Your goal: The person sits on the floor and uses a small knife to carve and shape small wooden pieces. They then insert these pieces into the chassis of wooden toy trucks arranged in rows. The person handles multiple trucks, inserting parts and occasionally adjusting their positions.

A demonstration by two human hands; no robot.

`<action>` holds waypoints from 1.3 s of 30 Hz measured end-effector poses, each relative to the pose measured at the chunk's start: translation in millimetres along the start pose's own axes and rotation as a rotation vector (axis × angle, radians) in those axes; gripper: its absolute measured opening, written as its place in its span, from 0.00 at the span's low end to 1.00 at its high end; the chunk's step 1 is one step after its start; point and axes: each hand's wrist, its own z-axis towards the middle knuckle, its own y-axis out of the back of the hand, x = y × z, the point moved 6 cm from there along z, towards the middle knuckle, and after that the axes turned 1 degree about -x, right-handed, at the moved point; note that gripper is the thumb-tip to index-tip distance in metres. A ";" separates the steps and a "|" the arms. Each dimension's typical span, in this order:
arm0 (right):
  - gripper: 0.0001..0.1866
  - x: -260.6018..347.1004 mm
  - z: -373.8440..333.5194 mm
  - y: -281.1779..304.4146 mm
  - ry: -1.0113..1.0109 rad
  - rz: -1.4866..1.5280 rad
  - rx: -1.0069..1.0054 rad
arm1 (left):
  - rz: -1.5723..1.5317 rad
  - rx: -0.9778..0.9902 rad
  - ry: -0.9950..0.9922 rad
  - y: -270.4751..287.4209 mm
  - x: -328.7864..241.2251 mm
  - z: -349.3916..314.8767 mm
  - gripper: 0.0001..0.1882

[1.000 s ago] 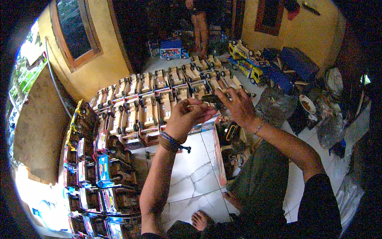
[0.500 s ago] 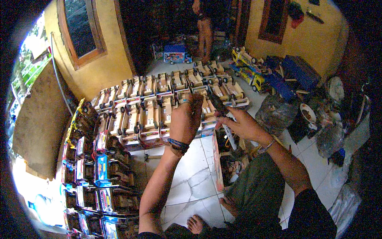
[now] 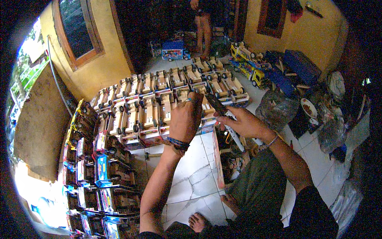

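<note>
My left hand [image 3: 185,119] is closed above the near row of toy truck bodies, knuckles up. Its fingertips are hidden, so what it pinches cannot be made out. To its right, my right hand [image 3: 244,122] grips a long dark tool [image 3: 216,104], whose tip slants up and left toward my left hand. The tool's exact kind is unclear. Below the right hand shows a pale rod-like piece [image 3: 234,137]; whether it joins the tool is unclear. Upturned wooden toy trucks [image 3: 149,113] with black wheels stand in packed rows beneath and beyond both hands.
More toy trucks [image 3: 102,171] are stacked at the left. By my leg, an open wooden box [image 3: 218,165] holds small pieces. Yellow toy trucks [image 3: 248,71], a dark plastic bag [image 3: 278,109] and a bowl [image 3: 308,108] lie right. A person [image 3: 203,34] stands in the doorway.
Both hands stay nearly in place, the left still closed and the right still gripping the dark tool. The pale piece below my right hand has shifted slightly right. The view has tilted a little.
</note>
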 end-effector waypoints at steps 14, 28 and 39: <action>0.23 8.2 -3.2 -4.8 -0.101 0.091 0.041 | -0.102 0.000 0.012 -9.1 -5.9 -5.1 0.10; 0.25 -69.3 -46.0 85.0 -0.184 -0.355 -0.002 | -0.190 0.162 -0.020 -73.1 20.0 -21.3 0.09; 0.34 -329.6 -271.9 44.8 -0.752 -0.395 -0.080 | -0.192 0.885 -0.009 -256.3 28.0 -99.1 0.16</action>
